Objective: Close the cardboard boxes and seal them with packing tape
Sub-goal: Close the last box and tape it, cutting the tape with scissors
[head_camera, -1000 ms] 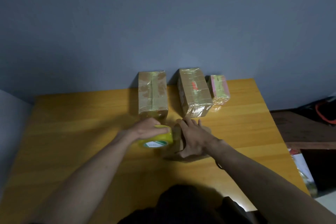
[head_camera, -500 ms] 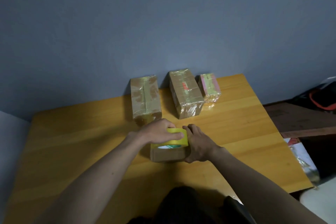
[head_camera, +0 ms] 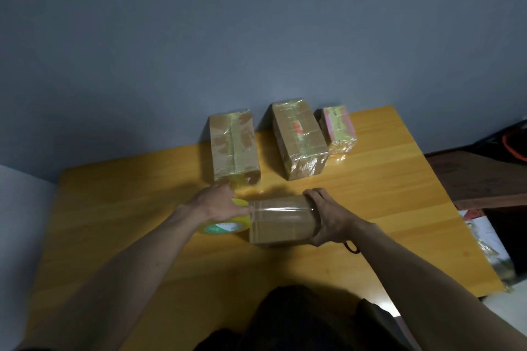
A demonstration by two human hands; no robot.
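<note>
Yellow tape roll (head_camera: 225, 222), half hidden, gripped by left hand (head_camera: 218, 204); right hand (head_camera: 330, 218) clasps box (head_camera: 282, 221).

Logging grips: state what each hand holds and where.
Left hand grips the tape roll over its top; right hand holds the box by its right end.

I see a small brown cardboard box (head_camera: 282, 221) lying at the table's centre, flaps closed, with a glossy strip of clear tape stretched across its top. A yellow tape roll (head_camera: 225, 221) touches its 9 o'clock end. At 11 o'clock stands a taped brown box (head_camera: 233, 148), at 12 to 1 o'clock a taller taped box (head_camera: 298, 138), and just beside that, at 1 o'clock, a small pink-topped taped box (head_camera: 338, 129).
</note>
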